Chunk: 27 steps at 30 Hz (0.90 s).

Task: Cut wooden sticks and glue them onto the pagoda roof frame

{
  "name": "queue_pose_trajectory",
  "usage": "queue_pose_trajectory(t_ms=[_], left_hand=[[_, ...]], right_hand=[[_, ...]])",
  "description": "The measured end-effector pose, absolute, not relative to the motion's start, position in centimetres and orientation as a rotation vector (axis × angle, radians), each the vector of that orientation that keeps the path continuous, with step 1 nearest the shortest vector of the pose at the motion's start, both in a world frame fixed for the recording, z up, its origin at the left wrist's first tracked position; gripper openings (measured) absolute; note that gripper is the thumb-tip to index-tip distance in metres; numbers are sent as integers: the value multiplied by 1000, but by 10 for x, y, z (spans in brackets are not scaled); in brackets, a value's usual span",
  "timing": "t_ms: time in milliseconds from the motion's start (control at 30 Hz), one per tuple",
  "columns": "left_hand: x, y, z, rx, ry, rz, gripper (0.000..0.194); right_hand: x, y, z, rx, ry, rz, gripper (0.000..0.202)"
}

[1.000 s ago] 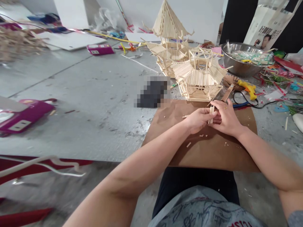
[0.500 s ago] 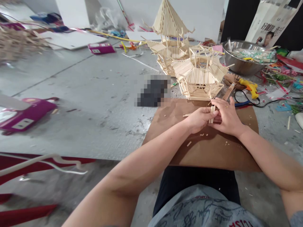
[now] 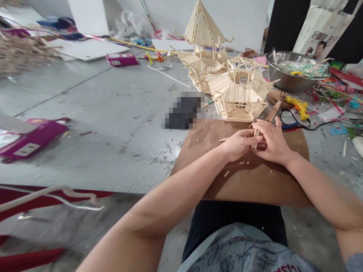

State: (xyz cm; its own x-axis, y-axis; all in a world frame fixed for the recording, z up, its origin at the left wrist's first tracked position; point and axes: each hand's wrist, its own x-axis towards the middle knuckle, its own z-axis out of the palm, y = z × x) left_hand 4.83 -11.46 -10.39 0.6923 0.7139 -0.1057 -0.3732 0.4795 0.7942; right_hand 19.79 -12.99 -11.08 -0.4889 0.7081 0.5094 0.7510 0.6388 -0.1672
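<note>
Above the middle of the brown sheet, both hands meet on a small bundle of sticks. Compared with half a second ago, the bundle leans more, its far end tipped to the right, and the left thumb reaches further across it. The change is slight, and the sticks stay together, which suggests they are being turned or evened up within the grip rather than put down.

The left hand pinches the bundle with its fingers closed, thumb on top. The right hand has its fingers bent in a narrow curve around the far end, with one digit raised; how firmly it presses I cannot tell. Whether the sticks are joined to one another is too small to see.

Small offcuts lie on the brown sheet, nearer the person than the hands, and loose sticks show beside the left wrist. Just beyond the sheet's far edge stands the lower stick model, roofless at the top, with a taller stick model behind it. A yellow glue gun rests on the desk, beyond the sheet's far right corner.
</note>
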Motion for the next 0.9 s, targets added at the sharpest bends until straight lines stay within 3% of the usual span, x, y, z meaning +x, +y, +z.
queue_pose_trajectory(t_ms=[333, 533, 900], left_hand=[[49, -112, -108, 944, 654, 814, 27], [49, -110, -109, 949, 737, 867, 24], [49, -110, -104, 929, 774, 870, 22]], right_hand=[[201, -128, -111, -1188, -2296, -103, 56], [204, -128, -108, -1262, -2275, 73, 79], [208, -127, -111, -1312, -2288, -67, 63]])
